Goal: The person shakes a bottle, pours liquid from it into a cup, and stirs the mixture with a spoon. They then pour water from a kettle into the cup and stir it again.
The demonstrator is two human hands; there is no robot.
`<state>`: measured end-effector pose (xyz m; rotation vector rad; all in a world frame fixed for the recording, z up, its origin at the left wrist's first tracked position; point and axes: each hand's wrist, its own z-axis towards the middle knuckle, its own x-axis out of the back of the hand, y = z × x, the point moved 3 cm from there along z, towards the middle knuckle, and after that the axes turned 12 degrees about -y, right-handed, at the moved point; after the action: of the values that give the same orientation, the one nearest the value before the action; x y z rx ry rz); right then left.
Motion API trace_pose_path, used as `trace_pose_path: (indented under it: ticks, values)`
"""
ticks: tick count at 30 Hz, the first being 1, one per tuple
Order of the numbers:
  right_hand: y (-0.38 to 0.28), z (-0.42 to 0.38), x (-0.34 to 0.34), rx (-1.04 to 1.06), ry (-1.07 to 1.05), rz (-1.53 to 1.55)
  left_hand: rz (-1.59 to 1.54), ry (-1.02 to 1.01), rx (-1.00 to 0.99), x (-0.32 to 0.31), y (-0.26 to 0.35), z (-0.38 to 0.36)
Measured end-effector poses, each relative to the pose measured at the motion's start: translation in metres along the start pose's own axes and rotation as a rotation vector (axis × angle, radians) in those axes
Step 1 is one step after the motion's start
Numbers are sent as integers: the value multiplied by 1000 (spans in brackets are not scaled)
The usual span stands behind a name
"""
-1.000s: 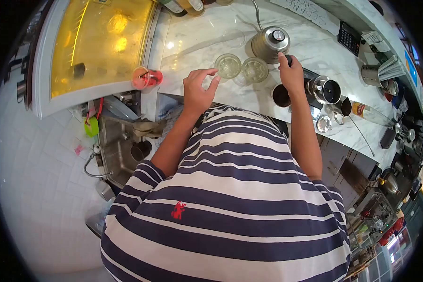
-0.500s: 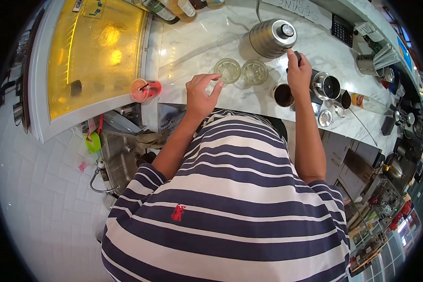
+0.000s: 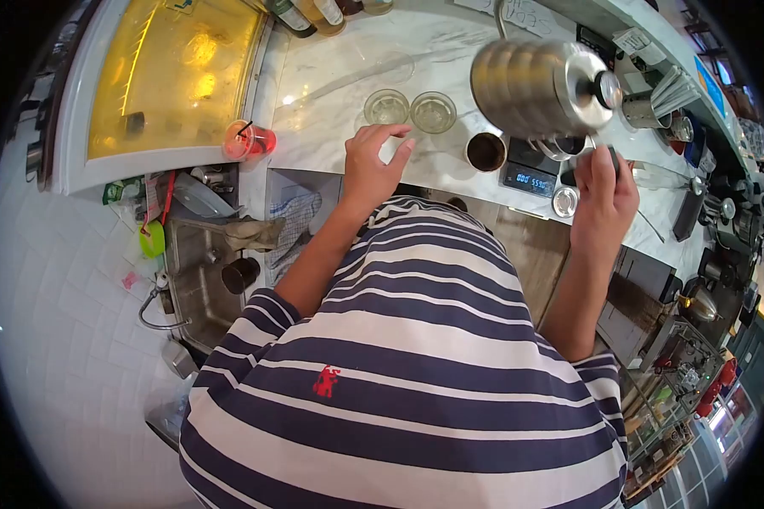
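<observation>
My right hand [image 3: 604, 199] is wrapped round the dark handle of a steel gooseneck kettle [image 3: 526, 85]. The kettle is off the counter, its lid knob facing right. Partly hidden below it is a metal vessel [image 3: 562, 151], by a digital scale [image 3: 530, 176] with a lit display. My left hand [image 3: 375, 165] hangs at the counter edge with fingers curved and apart, holding nothing. Just beyond it stand two clear glasses, a left glass [image 3: 386, 108] and a right glass [image 3: 434, 114]. A cup of dark contents [image 3: 486, 152] stands left of the scale.
A red drink cup with a straw [image 3: 248, 141] stands at the counter's left end. Several bottles [image 3: 318, 13] line the back. A steel sink [image 3: 204, 271] lies lower left. A round metal piece [image 3: 564, 202] sits near the front edge; a holder of straws [image 3: 645, 109] stands at right.
My right hand has lifted the kettle and carried it right, over the scale area. My left hand stays by the glasses, fingers still apart. The view has shifted slightly.
</observation>
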<state>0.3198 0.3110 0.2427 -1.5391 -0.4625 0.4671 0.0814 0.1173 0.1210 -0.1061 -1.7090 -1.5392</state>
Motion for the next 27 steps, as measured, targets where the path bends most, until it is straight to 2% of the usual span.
trace_pose_path:
  ticks: [4, 7, 12, 18, 27]
  values:
    - [-10, -53, 38, -40, 86, 24, -11, -9, -68, -14, 34, -2]
    - [-4, -92, 78, -145, 71, -114, -23, -32, -92, -35, 53, -4]
    - [16, -136, 124, -164, 154, -231, -92, -70, -144, -79, 80, -12]
    - [26, -150, 158, -275, 246, -303, -48, -123, -154, -112, 96, -20]
    - [29, -143, 177, -282, 223, -425, -11, -128, -155, -129, 111, -14]
